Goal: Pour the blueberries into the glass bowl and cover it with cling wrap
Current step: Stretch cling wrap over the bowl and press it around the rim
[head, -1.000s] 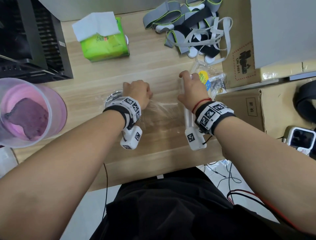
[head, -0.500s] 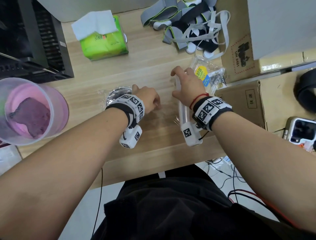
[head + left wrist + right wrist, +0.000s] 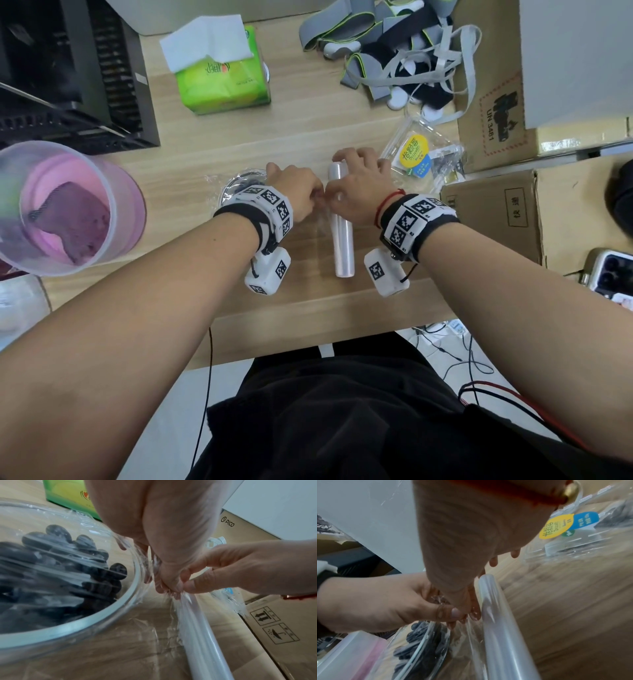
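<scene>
The glass bowl (image 3: 96,616) holds blueberries (image 3: 51,566) under a stretched sheet of cling wrap (image 3: 72,561). In the head view the bowl (image 3: 233,183) is mostly hidden behind my left wrist. The cling wrap roll (image 3: 342,240) lies on the table just right of the bowl, pointing away from me. My left hand (image 3: 317,202) and right hand (image 3: 330,202) meet between the bowl and the roll (image 3: 498,622). Both pinch the film where it leaves the roll (image 3: 205,635). My right hand's other fingers reach over the roll's far end.
An empty clear blueberry box (image 3: 423,159) with a yellow label lies right of the roll. Cardboard boxes (image 3: 496,212) close off the right side. A green tissue pack (image 3: 222,78) and grey straps (image 3: 394,58) lie at the back, with a pink tub (image 3: 68,209) at the left edge.
My hands were apart with film stretched between them and have now come together. The left hand moved right off the bowl, and the right hand and roll shifted left.
</scene>
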{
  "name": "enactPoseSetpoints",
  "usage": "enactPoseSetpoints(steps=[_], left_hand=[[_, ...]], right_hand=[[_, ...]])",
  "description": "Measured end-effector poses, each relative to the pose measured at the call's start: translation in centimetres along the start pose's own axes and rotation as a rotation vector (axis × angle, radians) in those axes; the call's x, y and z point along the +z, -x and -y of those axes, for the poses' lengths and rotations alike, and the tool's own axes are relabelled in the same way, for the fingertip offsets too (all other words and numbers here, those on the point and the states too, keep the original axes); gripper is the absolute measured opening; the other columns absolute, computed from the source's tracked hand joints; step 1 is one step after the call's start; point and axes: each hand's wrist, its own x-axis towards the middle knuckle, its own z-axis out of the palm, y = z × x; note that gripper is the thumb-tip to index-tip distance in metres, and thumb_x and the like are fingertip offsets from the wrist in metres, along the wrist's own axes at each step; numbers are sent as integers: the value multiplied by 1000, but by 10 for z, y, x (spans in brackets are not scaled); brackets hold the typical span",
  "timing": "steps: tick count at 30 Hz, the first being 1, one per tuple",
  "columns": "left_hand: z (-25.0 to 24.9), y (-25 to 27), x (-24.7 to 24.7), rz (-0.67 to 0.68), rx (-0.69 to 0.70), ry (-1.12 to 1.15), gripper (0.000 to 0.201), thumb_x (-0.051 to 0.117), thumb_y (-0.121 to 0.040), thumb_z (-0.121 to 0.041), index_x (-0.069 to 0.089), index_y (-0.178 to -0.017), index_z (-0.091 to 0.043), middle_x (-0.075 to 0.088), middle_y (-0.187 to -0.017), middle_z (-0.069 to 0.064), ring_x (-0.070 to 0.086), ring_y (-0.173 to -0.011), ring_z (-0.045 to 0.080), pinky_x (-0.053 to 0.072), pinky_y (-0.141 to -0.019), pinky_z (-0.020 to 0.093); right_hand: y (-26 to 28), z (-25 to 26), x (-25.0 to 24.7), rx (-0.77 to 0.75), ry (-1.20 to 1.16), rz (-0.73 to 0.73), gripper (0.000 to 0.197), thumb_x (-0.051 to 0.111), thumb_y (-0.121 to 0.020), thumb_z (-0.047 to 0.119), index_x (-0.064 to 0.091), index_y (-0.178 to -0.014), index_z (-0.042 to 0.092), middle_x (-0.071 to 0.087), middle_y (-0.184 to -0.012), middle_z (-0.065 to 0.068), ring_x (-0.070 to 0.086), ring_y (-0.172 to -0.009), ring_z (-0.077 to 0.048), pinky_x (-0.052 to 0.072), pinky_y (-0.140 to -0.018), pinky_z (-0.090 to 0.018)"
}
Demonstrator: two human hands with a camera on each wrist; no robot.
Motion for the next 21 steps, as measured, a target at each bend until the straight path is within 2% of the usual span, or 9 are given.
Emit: enactPoseSetpoints(steps=[2,4,8,10,12,15,18,21], left_hand=[[3,0,1,2,5,7,28,48,-96,-18,74,-98,-29,54,-69,-13,50,-88,20,27,-100,42],[5,2,2,1,19,9,28,47,-95,-20,74,-96,-30,54,-68,-14,51,-89,20,26,-99,41],[4,4,2,-9,30,9,25,51,-93,-20,73,-90,-32,49,-62,-16,49,-85,19,25,-97,41],[6,4,4,-2,55,1,22,55,-92,-20,70,-84,-34,49,-63,-17,49,-85,17,25,-96,40],[9,6,7,0,75,15,22,59,-91,-20,68,-82,-37,55,-68,-17,50,-86,16,24,-93,37],[11,7,10,-40,62,64,21,52,-94,-21,69,-90,-33,61,-76,-12,51,-87,19,24,-93,37],[8,4,9,-55,19,62,19,47,-97,-27,64,-87,-28,57,-70,-10,54,-84,23,25,-93,38],[7,1,8,-32,8,54,19,48,-96,-26,65,-88,-29,59,-70,-11,55,-84,22,25,-94,39]], right_hand=[[-1,-2,3,-10,35,-21,32,53,-82,62,74,-85,38,39,-138,-1,29,-130,-32,27,-97,-50],[-3,-3,5,2,59,-50,28,59,-80,60,74,-83,36,41,-132,-2,32,-125,-32,29,-94,-49],[-5,3,9,41,148,-146,21,62,-77,41,75,-76,24,46,-123,-8,40,-115,-36,32,-87,-47],[-6,0,12,133,183,-176,17,60,-77,29,73,-75,18,46,-122,-10,41,-113,-38,32,-86,-48],[-7,-8,11,199,157,-190,18,59,-79,25,73,-78,13,46,-122,-11,41,-111,-37,35,-85,-48],[-9,-12,10,127,107,-179,20,60,-84,31,72,-85,15,45,-126,-11,42,-113,-37,38,-86,-47],[-9,-7,9,60,63,-185,13,61,-83,26,69,-92,22,43,-137,-10,40,-122,-36,37,-91,-48],[-3,-2,9,-29,14,-139,24,53,-83,32,72,-96,26,43,-142,-5,36,-129,-34,30,-100,-48]])
